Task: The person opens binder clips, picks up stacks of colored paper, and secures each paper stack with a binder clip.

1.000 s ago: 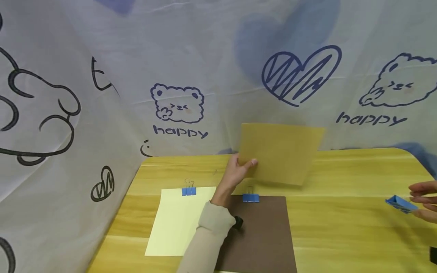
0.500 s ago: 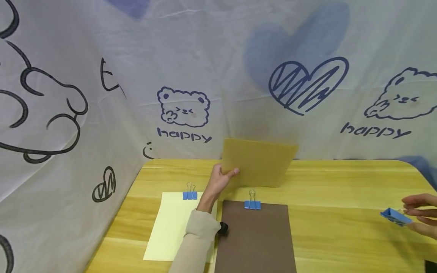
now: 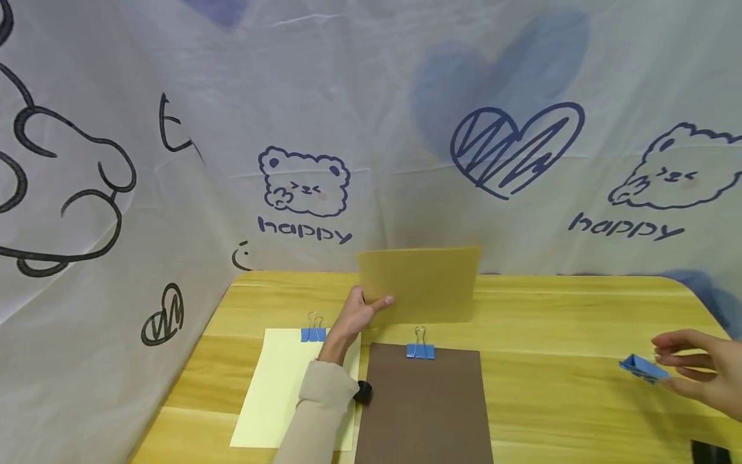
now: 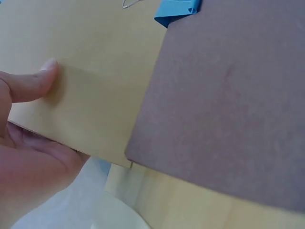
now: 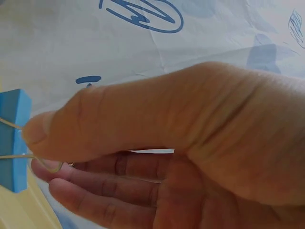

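Note:
My left hand [image 3: 352, 317] grips a yellow-tan sheet of paper [image 3: 426, 287] by its left edge, thumb on the near face, holding it tilted up behind the brown sheet. In the left wrist view the thumb presses on the tan sheet [image 4: 95, 81], and the other fingers go behind it. At the right my right hand [image 3: 695, 367] pinches a blue binder clip [image 3: 643, 368] by its wire handles. The right wrist view shows the thumb on the handle of that blue clip [image 5: 13, 143], its body at the left edge.
A brown sheet [image 3: 426, 406] with a blue binder clip [image 3: 420, 351] at its top lies in the middle of the wooden table [image 3: 556, 361]. Left of it lies a pale yellow sheet [image 3: 278, 386] with another blue clip [image 3: 313, 334]. A black object [image 3: 710, 453] sits at lower right.
My left hand has brought the tan sheet left and down towards the table. My right hand has come further into view, moving left with the clip.

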The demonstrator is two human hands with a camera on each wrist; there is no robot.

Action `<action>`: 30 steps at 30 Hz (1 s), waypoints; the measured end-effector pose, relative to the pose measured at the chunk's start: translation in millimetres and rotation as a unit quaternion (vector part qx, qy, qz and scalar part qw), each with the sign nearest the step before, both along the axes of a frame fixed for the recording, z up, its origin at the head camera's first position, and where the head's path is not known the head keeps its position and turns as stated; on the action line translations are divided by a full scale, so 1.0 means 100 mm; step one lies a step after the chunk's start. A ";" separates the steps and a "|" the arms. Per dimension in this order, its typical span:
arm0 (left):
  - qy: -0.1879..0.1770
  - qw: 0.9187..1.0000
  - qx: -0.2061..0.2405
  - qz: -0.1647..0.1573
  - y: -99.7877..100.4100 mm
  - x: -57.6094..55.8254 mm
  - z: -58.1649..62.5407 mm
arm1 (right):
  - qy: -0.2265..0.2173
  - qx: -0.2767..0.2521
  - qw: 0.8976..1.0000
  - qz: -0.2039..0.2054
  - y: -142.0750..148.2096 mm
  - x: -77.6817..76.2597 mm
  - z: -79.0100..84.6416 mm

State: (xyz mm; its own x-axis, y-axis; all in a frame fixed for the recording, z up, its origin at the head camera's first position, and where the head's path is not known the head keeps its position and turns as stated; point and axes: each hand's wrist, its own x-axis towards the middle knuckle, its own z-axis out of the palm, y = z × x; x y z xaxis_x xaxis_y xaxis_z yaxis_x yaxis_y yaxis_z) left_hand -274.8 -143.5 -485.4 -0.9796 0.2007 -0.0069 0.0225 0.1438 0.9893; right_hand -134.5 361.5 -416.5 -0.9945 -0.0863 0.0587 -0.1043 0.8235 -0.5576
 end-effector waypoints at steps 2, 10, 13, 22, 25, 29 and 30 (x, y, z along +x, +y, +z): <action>-0.006 1.000 -0.001 -0.010 -0.02 0.01 -0.01 | -0.010 0.004 1.000 0.004 -0.04 -0.02 0.00; 0.026 1.000 -0.013 -0.010 -0.03 0.00 -0.01 | 0.005 0.010 1.000 0.008 -0.24 -0.15 -0.01; 0.036 0.999 -0.017 0.003 -0.03 0.00 0.01 | 0.035 0.005 0.999 0.017 -0.34 -0.19 0.01; 0.056 0.998 -0.017 0.037 -0.08 0.02 0.18 | 0.076 0.006 0.997 0.016 -0.52 -0.30 -0.03; 0.074 0.996 -0.012 0.044 -0.10 0.02 0.24 | 0.080 -0.001 0.997 0.010 -0.55 -0.33 -0.06; 0.081 0.995 0.000 0.058 -0.15 0.05 0.35 | 0.089 -0.022 0.996 0.009 -0.57 -0.35 -0.05; 0.078 0.995 0.003 0.059 -0.17 0.07 0.38 | 0.091 -0.026 0.995 0.010 -0.58 -0.35 -0.04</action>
State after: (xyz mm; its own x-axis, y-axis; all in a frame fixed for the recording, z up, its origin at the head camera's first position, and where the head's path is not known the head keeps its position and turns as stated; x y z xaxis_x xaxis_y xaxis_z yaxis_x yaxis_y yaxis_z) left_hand -268.3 -160.4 -447.2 -0.9854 0.0834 0.1481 0.1593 0.1484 0.9760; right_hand -169.8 303.7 -420.9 -0.9653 -0.0982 0.2421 -0.2234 0.7906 -0.5701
